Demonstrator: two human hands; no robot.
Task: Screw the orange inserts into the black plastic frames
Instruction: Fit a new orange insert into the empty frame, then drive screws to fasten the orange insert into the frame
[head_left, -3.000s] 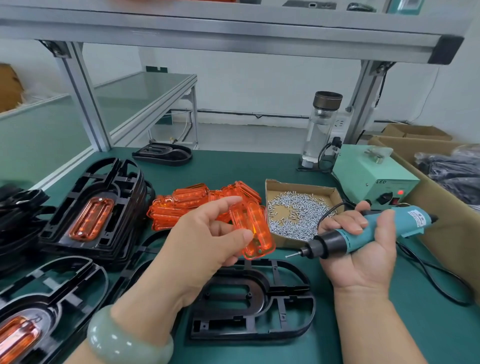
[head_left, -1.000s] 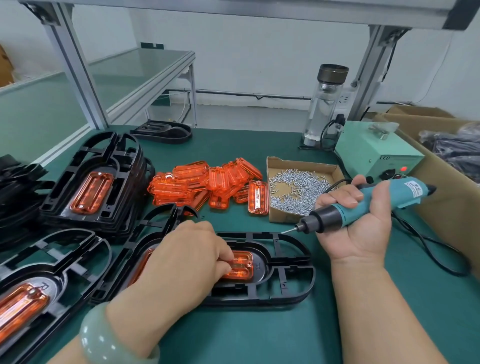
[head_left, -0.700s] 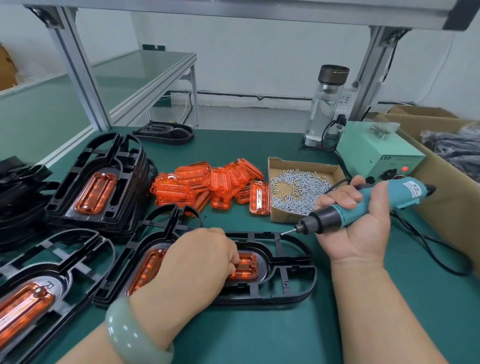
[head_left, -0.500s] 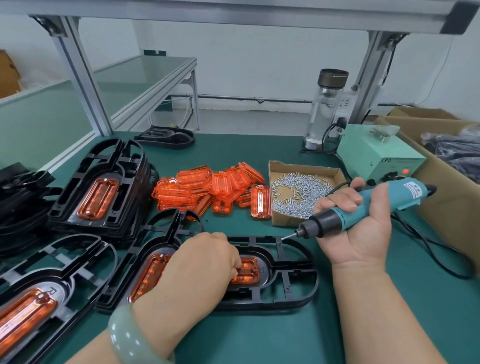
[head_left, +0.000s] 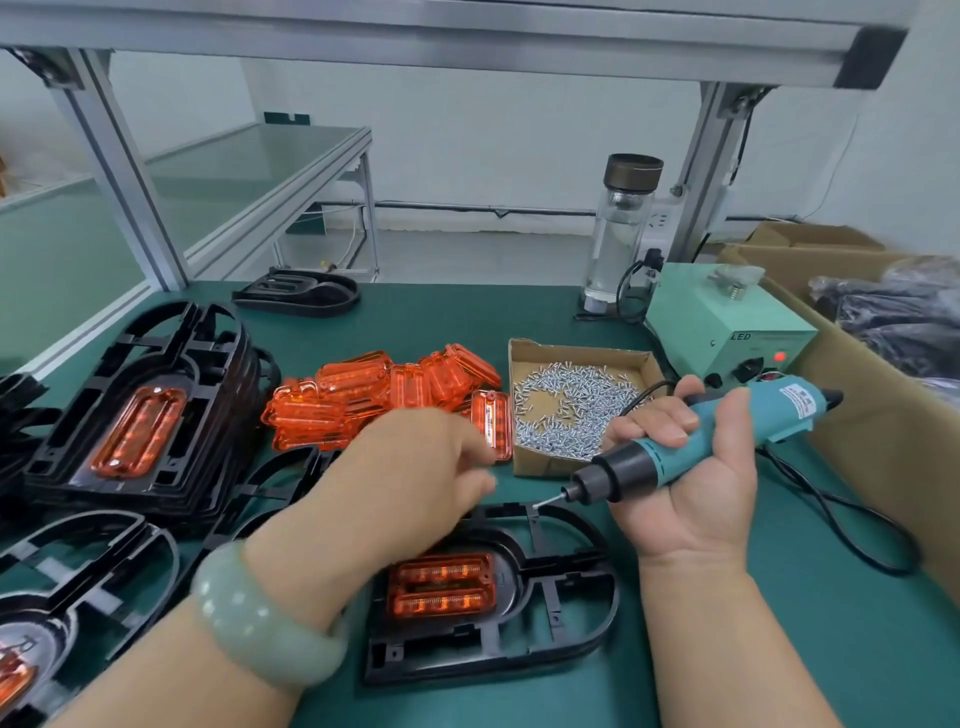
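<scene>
So, your left hand (head_left: 415, 467): blurred, hovers over desk (head_left: 857, 649) btwn black frame (head_left: 493, 662) and insert pile (head_left: 363, 400); can't tell if fingers pinch anything.
Your right hand (head_left: 691, 483): wrapped round teal screwdriver (head_left: 727, 431), bit tip just over frame's far rim.
Black frame: flat near desk's front edge, approx centre.
Orange insert (head_left: 441, 584): seated in frame's recess.
Insert pile: mid-desk, just beside screw box (head_left: 576, 405).
</scene>
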